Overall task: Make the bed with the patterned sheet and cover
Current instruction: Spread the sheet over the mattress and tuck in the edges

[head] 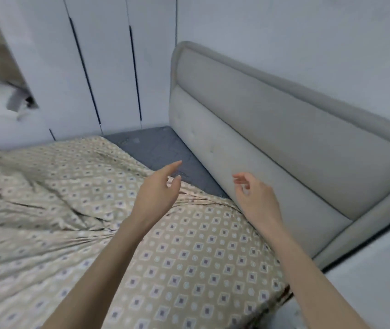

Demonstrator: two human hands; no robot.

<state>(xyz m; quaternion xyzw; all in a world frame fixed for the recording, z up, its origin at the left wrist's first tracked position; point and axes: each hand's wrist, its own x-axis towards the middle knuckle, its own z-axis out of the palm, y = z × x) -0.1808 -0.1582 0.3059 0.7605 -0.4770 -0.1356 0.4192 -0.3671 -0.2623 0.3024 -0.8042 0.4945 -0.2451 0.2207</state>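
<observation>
head camera, looking forward and down, close over bed corner [189, 257], edges blurred

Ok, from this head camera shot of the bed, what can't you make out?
Head view only:
Pale jumble at top left: motion-blurred, cut by the left edge.
Mattress: its foot end lies beyond the left and bottom edges.
Patterned sheet, near corner: tuck hidden below the mattress side.
Crumpled fabric at left: sheet or cover, cannot tell; blurred.
</observation>
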